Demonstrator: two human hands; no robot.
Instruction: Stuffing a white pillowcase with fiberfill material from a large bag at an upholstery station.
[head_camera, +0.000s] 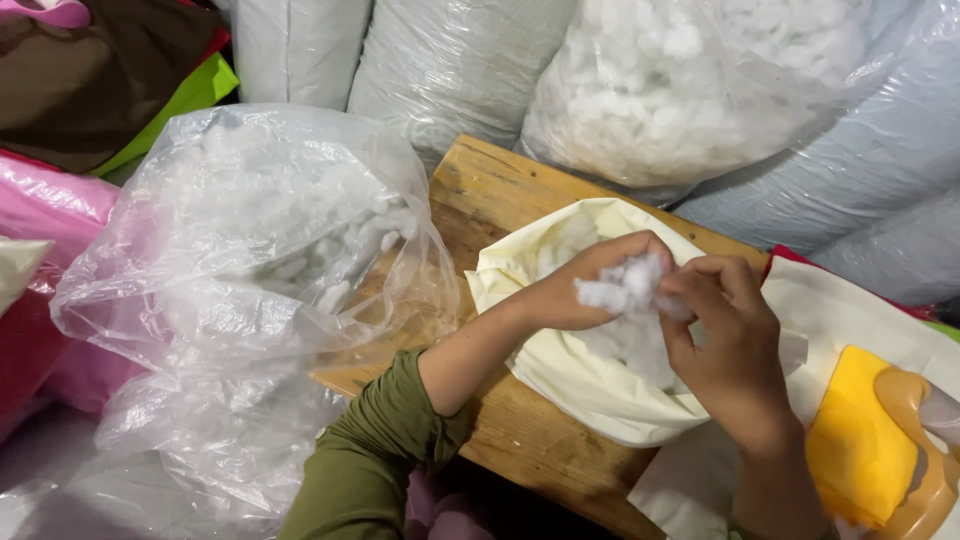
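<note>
My left hand (585, 285) and my right hand (725, 335) both pinch a tuft of white fibre stuffing (628, 288) between them. The tuft hangs just above the open mouth of a cream fabric cover (590, 385) that lies on a wooden table (500, 185). More white stuffing shows inside the cover, under my hands. My left arm wears an olive green sleeve (365, 465).
A large clear plastic bag of white stuffing (250, 270) sits at the left, draped over the table edge. Big plastic-wrapped bales of stuffing (690, 90) stand behind the table. A printed cover with yellow and orange shapes (860, 420) lies at the right. Pink and brown fabrics are piled at far left.
</note>
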